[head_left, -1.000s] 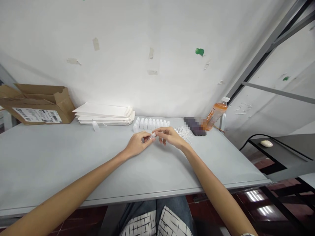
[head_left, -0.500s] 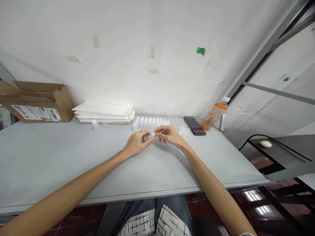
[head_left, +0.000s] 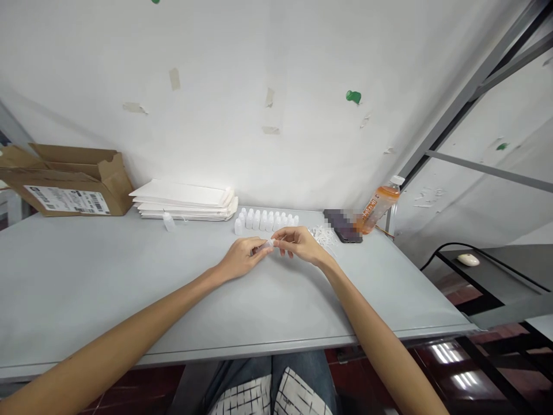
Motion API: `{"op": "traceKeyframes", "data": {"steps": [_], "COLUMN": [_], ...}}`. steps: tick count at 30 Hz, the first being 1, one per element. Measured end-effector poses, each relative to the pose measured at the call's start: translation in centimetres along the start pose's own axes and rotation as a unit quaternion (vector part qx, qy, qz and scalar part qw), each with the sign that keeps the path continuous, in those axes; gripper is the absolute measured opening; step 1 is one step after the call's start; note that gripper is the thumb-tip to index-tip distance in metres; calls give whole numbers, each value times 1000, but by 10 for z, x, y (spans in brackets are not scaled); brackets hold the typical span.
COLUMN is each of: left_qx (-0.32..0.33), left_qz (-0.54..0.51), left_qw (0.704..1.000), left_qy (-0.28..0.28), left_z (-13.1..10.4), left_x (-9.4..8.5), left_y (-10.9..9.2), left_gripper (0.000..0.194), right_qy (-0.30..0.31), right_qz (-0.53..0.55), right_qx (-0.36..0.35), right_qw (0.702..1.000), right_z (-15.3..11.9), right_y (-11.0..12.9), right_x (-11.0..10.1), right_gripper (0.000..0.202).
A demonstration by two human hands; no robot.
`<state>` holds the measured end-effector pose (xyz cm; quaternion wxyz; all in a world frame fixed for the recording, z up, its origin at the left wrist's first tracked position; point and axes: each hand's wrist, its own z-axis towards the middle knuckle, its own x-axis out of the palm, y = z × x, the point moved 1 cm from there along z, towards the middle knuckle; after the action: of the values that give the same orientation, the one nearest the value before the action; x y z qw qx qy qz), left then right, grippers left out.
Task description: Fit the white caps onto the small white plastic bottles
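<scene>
My left hand point(head_left: 239, 257) is closed round a small translucent dropper bottle point(head_left: 264, 246), lying tilted with its top toward the right. At that top end my right hand point(head_left: 301, 244) pinches a small white cap, mostly covered by the fingertips. Just behind the hands stand several white dropper bottles point(head_left: 263, 221) in close rows. Beside the right hand lies a heap of small white plastic pieces point(head_left: 325, 236). A separate small bottle with a thin needle-like tip point(head_left: 169, 222) stands farther left.
A stack of white envelopes point(head_left: 184, 200) lies at the back left, beside an opened cardboard box point(head_left: 78, 187). At the back right are a dark phone point(head_left: 343, 225) and a tilted bottle of orange drink point(head_left: 380, 206). The wall point(head_left: 216, 150) rises behind the grey table point(head_left: 268, 305).
The view has shifted slightly, so the scene sits a little lower. Both hands keep hold of the bottle and its top; the fingers have moved only slightly.
</scene>
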<state>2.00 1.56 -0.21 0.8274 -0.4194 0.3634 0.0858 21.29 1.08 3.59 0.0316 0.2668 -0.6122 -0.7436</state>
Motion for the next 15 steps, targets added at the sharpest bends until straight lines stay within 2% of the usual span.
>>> {"op": "traceKeyframes", "data": {"steps": [7, 11, 15], "left_qx": [-91, -113, -93], "left_qz": [-132, -205, -140], "left_qw": [985, 969, 985], "left_qy": [55, 75, 39], "left_z": [0, 1, 2], "left_x": [-6, -5, -7], "left_y": [-8, -6, -6], "left_gripper": [46, 46, 44], "right_qy": [13, 22, 0], "right_qz": [27, 31, 9], "right_qx": [-17, -15, -14], "right_qw": [999, 999, 1000], "right_z": [0, 0, 1], "right_y": [-3, -4, -3], "right_x": [-1, 1, 3], "right_gripper": [29, 29, 29]}}
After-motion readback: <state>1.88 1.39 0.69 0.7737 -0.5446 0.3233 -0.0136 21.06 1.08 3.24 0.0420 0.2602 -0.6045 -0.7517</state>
